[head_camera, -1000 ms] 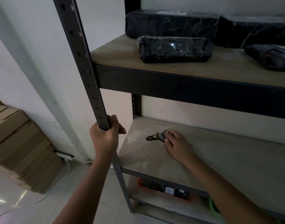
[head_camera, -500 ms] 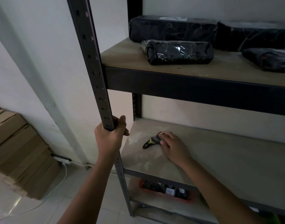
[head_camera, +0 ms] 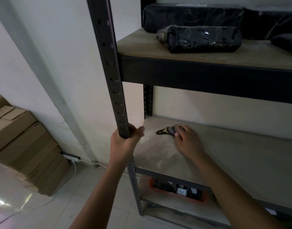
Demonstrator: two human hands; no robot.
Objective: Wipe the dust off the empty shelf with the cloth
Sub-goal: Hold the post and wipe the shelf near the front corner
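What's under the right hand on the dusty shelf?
A small dark cloth with yellowish markings pokes out from under the right hand; its covered part is hidden.

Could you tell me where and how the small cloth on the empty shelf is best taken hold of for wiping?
Press down on the bunched body of the cloth from above, fingers flat, as the right hand does. It lies low and crumpled on the shelf, so there is probably no edge worth pinching, and its thin dark loop at the left would likely just drag.
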